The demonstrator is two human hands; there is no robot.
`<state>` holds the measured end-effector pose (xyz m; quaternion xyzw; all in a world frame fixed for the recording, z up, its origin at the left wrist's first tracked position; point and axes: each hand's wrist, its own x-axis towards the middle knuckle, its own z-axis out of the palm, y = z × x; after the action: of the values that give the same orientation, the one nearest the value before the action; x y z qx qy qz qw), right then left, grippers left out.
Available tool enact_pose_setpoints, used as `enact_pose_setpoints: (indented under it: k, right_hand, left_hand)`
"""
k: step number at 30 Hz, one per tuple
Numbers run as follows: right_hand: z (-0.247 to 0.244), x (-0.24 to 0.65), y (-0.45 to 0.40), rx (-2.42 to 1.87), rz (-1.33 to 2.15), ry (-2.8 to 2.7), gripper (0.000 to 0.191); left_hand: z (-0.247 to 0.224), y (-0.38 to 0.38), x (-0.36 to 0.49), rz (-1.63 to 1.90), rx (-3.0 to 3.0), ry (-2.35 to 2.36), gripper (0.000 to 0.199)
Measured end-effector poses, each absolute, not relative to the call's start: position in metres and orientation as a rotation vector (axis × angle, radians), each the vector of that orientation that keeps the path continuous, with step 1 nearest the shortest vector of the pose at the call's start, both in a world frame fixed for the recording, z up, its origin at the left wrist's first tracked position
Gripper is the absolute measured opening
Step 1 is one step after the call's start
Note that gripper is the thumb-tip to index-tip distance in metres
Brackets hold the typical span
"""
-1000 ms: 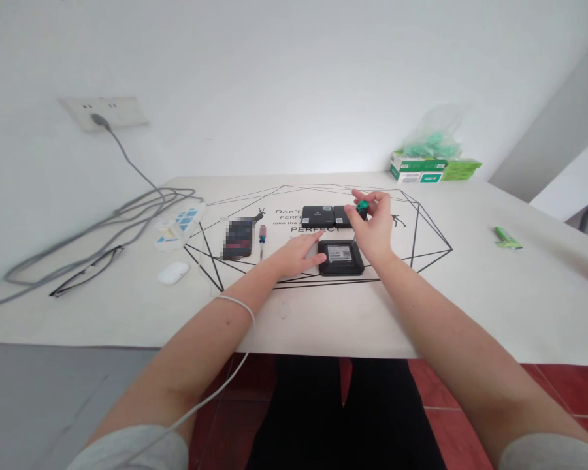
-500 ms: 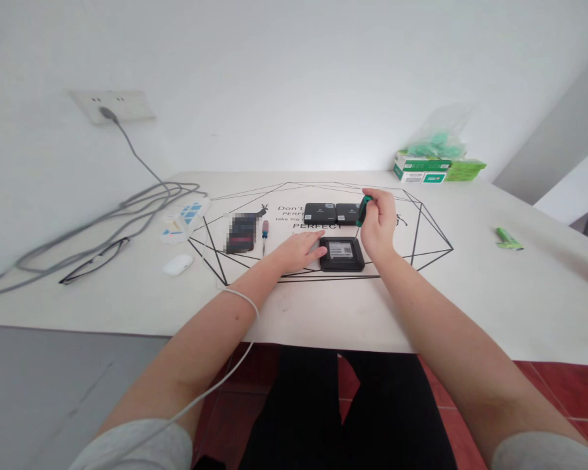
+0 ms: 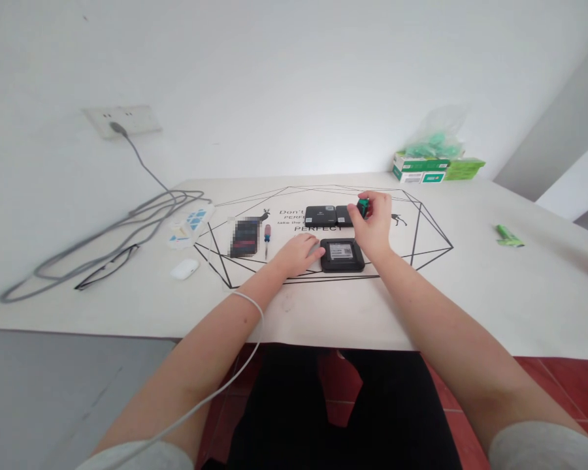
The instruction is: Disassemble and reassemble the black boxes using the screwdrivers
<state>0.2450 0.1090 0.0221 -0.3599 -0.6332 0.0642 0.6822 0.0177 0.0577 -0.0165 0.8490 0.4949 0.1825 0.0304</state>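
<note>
A black square case with a labelled drive in it [image 3: 342, 253] lies on the table mat. My left hand [image 3: 298, 254] rests flat at its left side, fingers apart, the thumb touching its edge. Above the right side of the case, my right hand [image 3: 373, 225] grips a small green object [image 3: 363, 207], mostly hidden by the fingers. Behind the case lie two black square boxes, the left one [image 3: 320, 216] in full view and the right one [image 3: 343, 215] partly covered by my right hand.
Left of my left hand are a small screwdriver [image 3: 267, 240], a blurred dark phone-like object [image 3: 245, 236], a white case [image 3: 185, 268], glasses [image 3: 106, 267], a power strip [image 3: 192, 224] and grey cable [image 3: 85, 251]. Green boxes [image 3: 421, 164] stand at the back right; a green wrapper [image 3: 509, 236] lies right.
My right hand has turned and shifted slightly left with the green object. The fingers of my left hand are more bent. The camera view has shifted a little.
</note>
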Motion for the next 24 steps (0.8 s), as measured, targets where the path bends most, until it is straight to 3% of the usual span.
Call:
enact_pose_setpoints:
  k: [4, 8, 16, 24]
  right_hand:
    - [0.0192, 0.2428, 0.1095, -0.773, 0.241, -1.370, 0.034]
    - [0.0173, 0.2440, 0.1107, -0.735, 0.371, -1.375, 0.028]
    - [0.0214, 0.2478, 0.1079, -0.777, 0.180, -1.379, 0.023]
    - [0.0156, 0.2447, 0.1097, -0.787, 0.233, -1.340, 0.039]
  left_hand:
    - [-0.0176, 0.0586, 0.0178, 0.583, 2.625, 1.524, 0.053]
    - [-0.0155, 0.0573, 0.0194, 0.600, 2.591, 1.538, 0.050]
    - [-0.0145, 0.0575, 0.0213, 0.610, 2.578, 1.565, 0.046]
    - [-0.0137, 0.0562, 0.0246, 0.600, 2.598, 1.604, 0.043]
